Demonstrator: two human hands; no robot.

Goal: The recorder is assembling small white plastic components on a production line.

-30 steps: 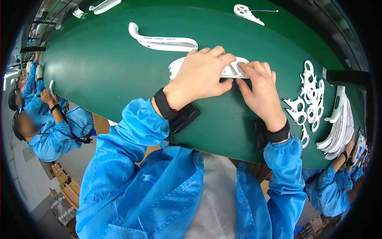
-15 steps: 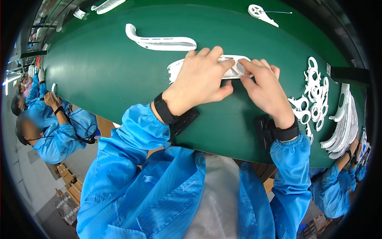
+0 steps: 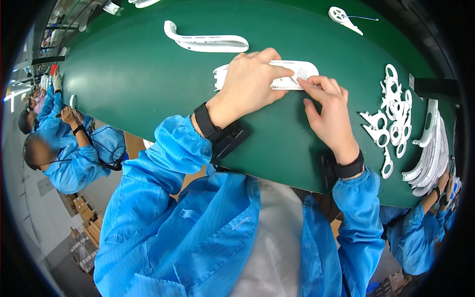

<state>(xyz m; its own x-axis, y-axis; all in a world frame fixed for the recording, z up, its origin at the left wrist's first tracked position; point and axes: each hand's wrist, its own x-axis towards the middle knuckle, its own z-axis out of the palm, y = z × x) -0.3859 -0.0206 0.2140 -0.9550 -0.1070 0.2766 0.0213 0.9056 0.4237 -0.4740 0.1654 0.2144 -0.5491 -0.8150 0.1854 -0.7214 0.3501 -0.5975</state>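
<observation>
A long white plastic housing (image 3: 303,69) with a rounded, perforated right end lies on the green table in front of me. My left hand (image 3: 250,81) is over its middle and grips it, the index finger reaching toward the perforated patch. Much of the housing is hidden under that hand, though its notched left end shows. With a fingertip, my right hand (image 3: 329,106) touches the perforated end; its thumb stands apart from the housing and its other fingers are loosely bent. Behind lies a similar white housing with a curved neck (image 3: 213,44).
White ring-shaped plastic parts (image 3: 393,116) lie in a heap to the right, beside a stack of curved white housings (image 3: 430,148). A white round-headed part with a thin blue wire (image 3: 345,20) is at the far right. Co-workers in blue sit left (image 3: 74,163) and right (image 3: 410,240).
My right thumb has come away from the housing's near edge, and the right hand now touches the perforated end with a fingertip. More of that end shows. The whole view has shifted slightly.
</observation>
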